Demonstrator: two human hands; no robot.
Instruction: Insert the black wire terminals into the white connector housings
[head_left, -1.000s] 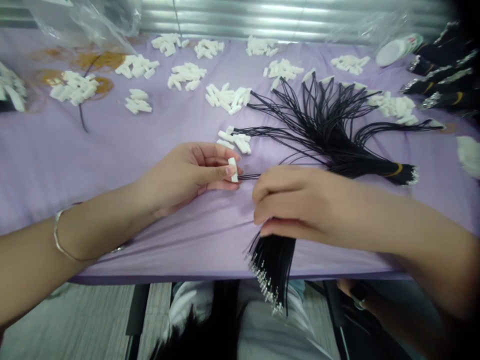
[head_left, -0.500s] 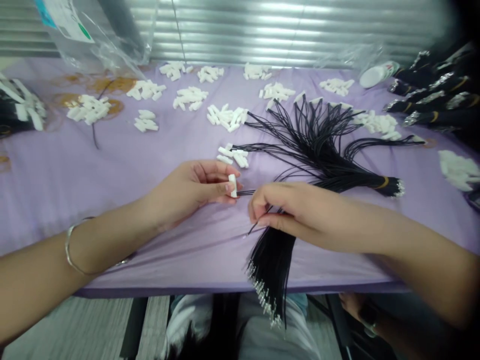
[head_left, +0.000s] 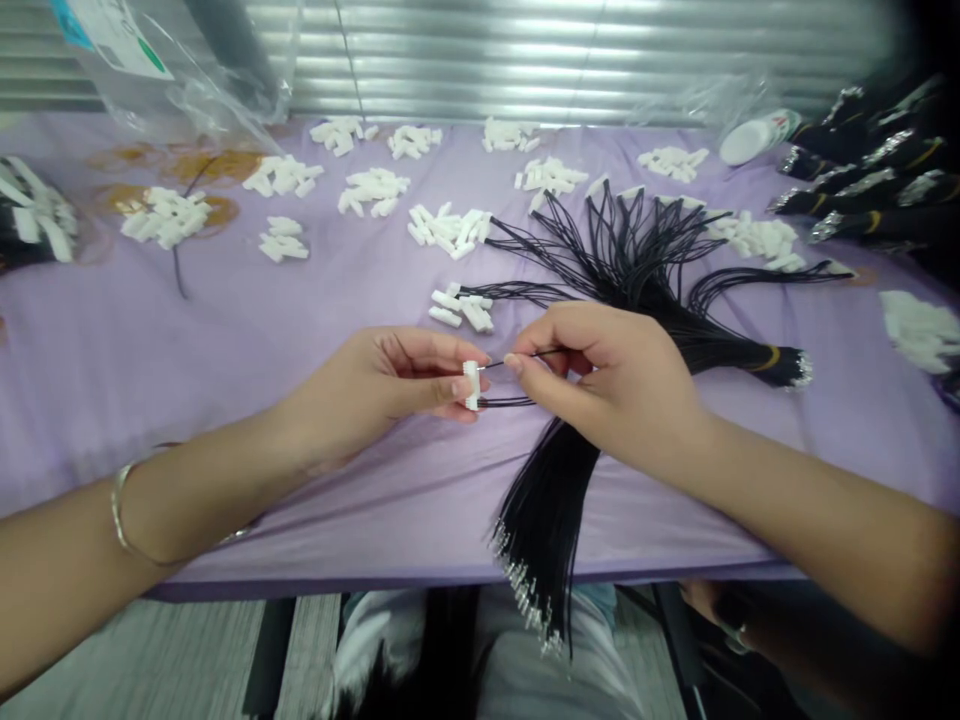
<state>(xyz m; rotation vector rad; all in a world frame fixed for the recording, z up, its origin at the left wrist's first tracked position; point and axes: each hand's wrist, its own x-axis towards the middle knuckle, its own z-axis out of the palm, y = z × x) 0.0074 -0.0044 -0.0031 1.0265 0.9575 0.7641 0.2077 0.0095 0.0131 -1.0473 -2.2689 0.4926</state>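
Note:
Between thumb and fingers, my left hand holds a white connector housing upright. Black wires run out of the lower part of its right side. My right hand pinches a thin black wire, whose tip is at the housing's upper part; whether it has entered a slot I cannot tell. Beneath my right hand, a loose bundle of black wires with bare metal ends hangs over the table's front edge. Behind it lies a tied bundle, its wires fanned out to white housings at the back.
Several small piles of white housings lie across the purple cloth. A plastic bag stands at the back left. More tied wire bundles and a white round container are at the back right. Another person's hand shows below the table.
My right hand has moved up and brought the wire tip from below to the housing's upper part. My left hand still holds the housing, slightly lower.

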